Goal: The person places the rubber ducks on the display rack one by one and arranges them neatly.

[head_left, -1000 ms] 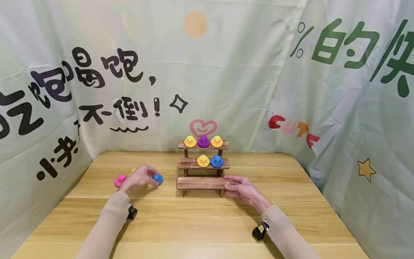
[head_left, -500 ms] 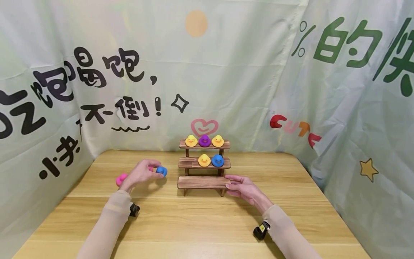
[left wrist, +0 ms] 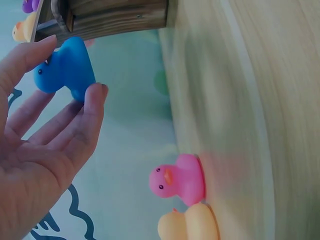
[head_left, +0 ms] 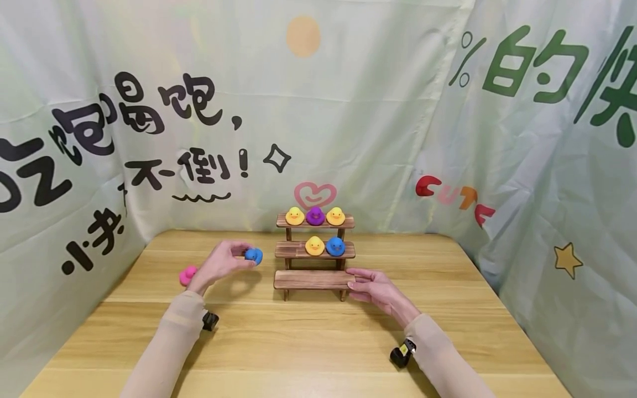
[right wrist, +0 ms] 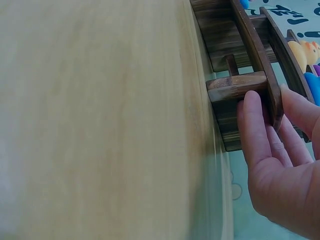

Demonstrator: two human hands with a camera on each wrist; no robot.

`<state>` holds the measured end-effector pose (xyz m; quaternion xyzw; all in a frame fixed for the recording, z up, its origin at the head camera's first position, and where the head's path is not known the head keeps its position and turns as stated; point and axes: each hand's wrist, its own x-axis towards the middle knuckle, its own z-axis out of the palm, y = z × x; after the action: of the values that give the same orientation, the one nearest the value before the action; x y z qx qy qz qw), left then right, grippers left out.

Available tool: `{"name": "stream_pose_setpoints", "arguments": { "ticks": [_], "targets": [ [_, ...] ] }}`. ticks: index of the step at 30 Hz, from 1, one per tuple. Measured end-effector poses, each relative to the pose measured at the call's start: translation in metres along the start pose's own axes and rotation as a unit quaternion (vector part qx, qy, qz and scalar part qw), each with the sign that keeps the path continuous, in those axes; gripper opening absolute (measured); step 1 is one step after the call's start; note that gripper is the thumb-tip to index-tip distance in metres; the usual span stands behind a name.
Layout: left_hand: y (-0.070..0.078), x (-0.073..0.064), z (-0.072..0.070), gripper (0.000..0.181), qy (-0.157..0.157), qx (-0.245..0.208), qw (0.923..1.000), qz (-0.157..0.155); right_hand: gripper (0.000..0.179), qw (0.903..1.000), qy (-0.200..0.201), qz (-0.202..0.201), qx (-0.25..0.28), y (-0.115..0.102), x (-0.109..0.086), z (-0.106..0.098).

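Between thumb and fingertips, my left hand [head_left: 226, 261] pinches a blue rubber duck [head_left: 254, 256]. The duck is raised over the table, left of a three-tier wooden display stand [head_left: 314, 280]. In the left wrist view, the held blue duck [left wrist: 70, 70] lies sideways to the camera. My right hand [head_left: 375, 290] grips the right end of the stand's lowest shelf, with the shelf board [right wrist: 257, 55] between thumb and fingers. On the top shelf sit a purple duck [head_left: 315, 216] and two yellow ducks; the middle shelf bears a yellow duck [head_left: 314, 246] and another blue duck [head_left: 335, 246].
A pink duck [head_left: 188, 275] stands on the table [head_left: 298, 342] behind my left wrist. Beside it, a yellow duck [left wrist: 190, 225] shows in the left wrist view; my hand hides it in the head view. Printed cloth [head_left: 368, 138] hangs behind the table and at both sides.
My left hand has lifted the blue duck off the table area and carried it up and right, nearer the stand. The right hand keeps its grip on the lowest shelf.
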<state>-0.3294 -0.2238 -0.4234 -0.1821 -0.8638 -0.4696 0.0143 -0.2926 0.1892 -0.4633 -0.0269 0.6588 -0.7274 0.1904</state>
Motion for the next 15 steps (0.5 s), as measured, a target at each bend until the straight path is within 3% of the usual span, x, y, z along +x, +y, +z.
{"name": "stream_pose_setpoints", "arguments": {
  "ticks": [6, 15],
  "targets": [
    [0.007, 0.000, 0.002, 0.041, 0.013, 0.014, 0.9998, 0.001, 0.057, 1.0000, 0.000, 0.000, 0.000, 0.000, 0.000, 0.000],
    [0.012, 0.003, 0.009, 0.050, 0.051, -0.014, 0.9984, -0.018, 0.057, 1.0000, 0.002, 0.001, -0.001, 0.000, 0.000, 0.000]
  ]
}}
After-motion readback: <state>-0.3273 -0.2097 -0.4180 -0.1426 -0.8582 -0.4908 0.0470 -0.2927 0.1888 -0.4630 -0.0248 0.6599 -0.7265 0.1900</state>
